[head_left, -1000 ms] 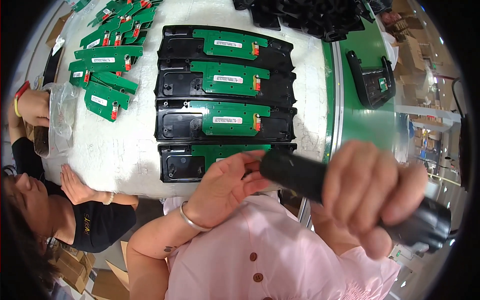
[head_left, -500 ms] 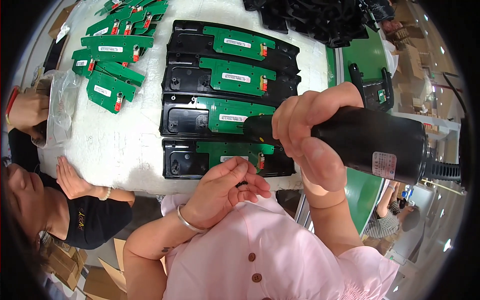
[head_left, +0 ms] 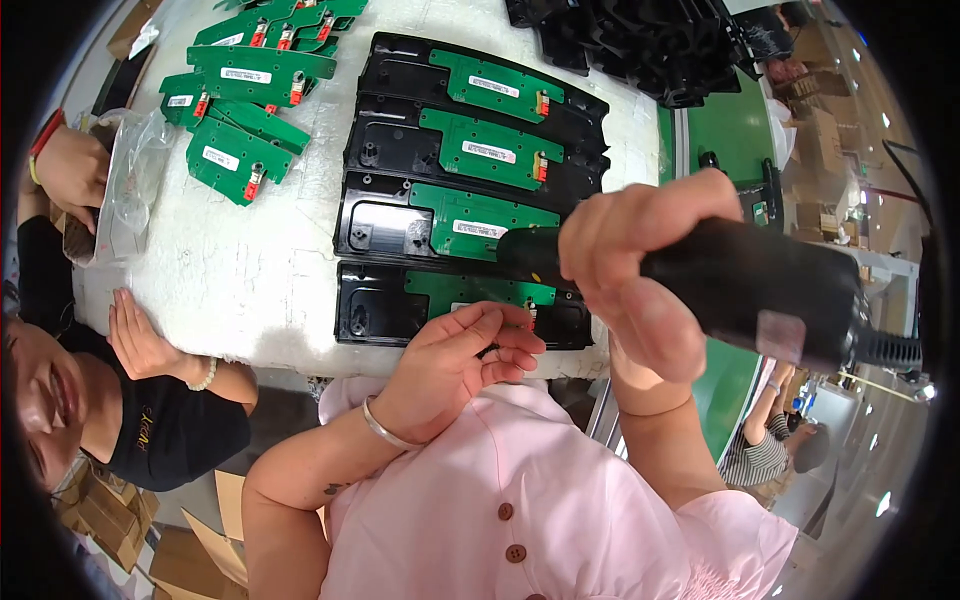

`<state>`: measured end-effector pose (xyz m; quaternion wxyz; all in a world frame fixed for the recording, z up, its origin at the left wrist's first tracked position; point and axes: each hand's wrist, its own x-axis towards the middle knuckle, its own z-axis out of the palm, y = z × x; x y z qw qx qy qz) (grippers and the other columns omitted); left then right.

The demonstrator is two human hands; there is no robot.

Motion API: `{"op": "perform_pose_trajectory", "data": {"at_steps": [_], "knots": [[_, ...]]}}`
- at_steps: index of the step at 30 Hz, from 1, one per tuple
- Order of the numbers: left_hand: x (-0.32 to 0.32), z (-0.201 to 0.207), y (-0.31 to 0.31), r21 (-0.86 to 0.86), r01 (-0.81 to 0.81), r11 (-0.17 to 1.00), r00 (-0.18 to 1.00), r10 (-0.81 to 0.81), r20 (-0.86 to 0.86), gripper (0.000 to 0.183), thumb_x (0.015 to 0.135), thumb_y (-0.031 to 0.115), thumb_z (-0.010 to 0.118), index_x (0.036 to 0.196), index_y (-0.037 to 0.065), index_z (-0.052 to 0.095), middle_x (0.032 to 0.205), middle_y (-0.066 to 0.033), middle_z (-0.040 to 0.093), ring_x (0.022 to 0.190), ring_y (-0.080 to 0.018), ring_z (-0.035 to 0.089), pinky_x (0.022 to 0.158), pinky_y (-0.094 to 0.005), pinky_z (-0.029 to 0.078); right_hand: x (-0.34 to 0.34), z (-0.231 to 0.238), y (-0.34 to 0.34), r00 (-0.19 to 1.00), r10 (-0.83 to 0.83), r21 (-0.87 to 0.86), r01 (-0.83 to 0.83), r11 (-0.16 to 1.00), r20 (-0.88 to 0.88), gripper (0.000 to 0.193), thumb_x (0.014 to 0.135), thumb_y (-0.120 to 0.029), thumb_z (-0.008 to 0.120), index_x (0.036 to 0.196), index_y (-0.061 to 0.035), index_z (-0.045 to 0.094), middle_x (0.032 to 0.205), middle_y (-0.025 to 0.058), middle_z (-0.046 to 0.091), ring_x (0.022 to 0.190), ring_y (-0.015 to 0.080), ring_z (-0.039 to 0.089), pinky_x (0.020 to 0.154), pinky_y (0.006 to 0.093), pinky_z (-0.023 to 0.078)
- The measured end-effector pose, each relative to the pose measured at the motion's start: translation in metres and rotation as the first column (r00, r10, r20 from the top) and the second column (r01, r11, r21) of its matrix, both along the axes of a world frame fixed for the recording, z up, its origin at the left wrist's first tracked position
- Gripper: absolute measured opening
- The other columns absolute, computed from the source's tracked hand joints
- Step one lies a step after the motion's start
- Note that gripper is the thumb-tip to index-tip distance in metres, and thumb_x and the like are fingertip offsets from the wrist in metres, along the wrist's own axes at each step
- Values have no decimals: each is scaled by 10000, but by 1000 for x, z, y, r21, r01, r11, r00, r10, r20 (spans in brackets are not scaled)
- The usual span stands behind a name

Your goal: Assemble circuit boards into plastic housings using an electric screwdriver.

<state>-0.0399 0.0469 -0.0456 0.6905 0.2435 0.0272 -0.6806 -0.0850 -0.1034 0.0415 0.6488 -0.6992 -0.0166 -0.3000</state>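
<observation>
My right hand is wrapped round a black electric screwdriver, which lies sideways with its nose pointing left. The nose is over the right part of the third green circuit board from the back; its bit is hard to make out. That board lies in a black plastic panel, one of several in a column. Near the front panel, my left hand is half curled, palm up, thumb near the fingertips. Small black pieces, apparently screws, sit between its fingers.
Loose green circuit boards are heaped at the far left of the white foam tabletop. Black plastic parts are piled at the back. Left, a co-worker's hand rests on the table edge, another beside a clear plastic bag.
The whole view has shifted slightly, moving panels and boards rightward and up in the picture. The screwdriver is blurred and its nose has moved slightly relative to the third board. Both hands keep their hold.
</observation>
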Motion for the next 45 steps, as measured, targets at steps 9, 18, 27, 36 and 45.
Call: {"op": "perform_pose_trajectory", "data": {"at_steps": [9, 18, 27, 36, 45], "knots": [[-1, 12, 6, 0, 25, 1000, 996, -25, -91, 270, 925, 151, 433, 1107, -29, 521, 1028, -153, 592, 919, -199, 573, 841, -303, 454, -2, 2, 11, 996, 39, -11, -41, 999, -83, 275, 694, -77, 600, 882, -78, 400, 578, 9, 449, 469, 112, 408, 475, 262, 366], [0, 15, 7, -54, -52, 997, 988, 44, -150, 313, 936, 206, 427, 1126, -30, 507, 1107, -161, 556, 980, -210, 555, 877, -314, 443, -10, 20, 5, 965, 191, 49, -202, 978, 179, 293, 689, -100, 578, 938, -83, 424, 536, -36, 437, 414, 107, 406, 419, 250, 344], [-2, 11, 7, -61, -259, 964, 943, 239, -232, 235, 906, 176, 511, 1078, 16, 531, 965, -75, 579, 847, -123, 566, 760, -223, 477, -31, 56, 10, 962, 191, 31, -201, 979, 197, 247, 687, -51, 635, 837, -98, 444, 540, -33, 535, 425, 61, 507, 451, 168, 437], [-4, 22, 2, -24, -139, 990, 931, 122, -344, 221, 894, 160, 532, 1066, 23, 539, 961, -59, 584, 825, -105, 566, 749, -209, 479, -45, 61, 9, 934, 246, 3, -256, 967, 260, 269, 654, -39, 644, 827, -94, 445, 526, -10, 543, 409, 72, 508, 449, 179, 474], [-12, 14, -1, -64, -203, 977, 949, 180, -260, 185, 884, 116, 542, 1042, 22, 560, 916, -56, 598, 782, -111, 585, 704, -202, 495, -50, 64, 7, 930, 227, 18, -242, 970, 288, 264, 651, -33, 652, 806, -91, 446, 516, -7, 541, 403, 65, 506, 450, 169, 475]]}}
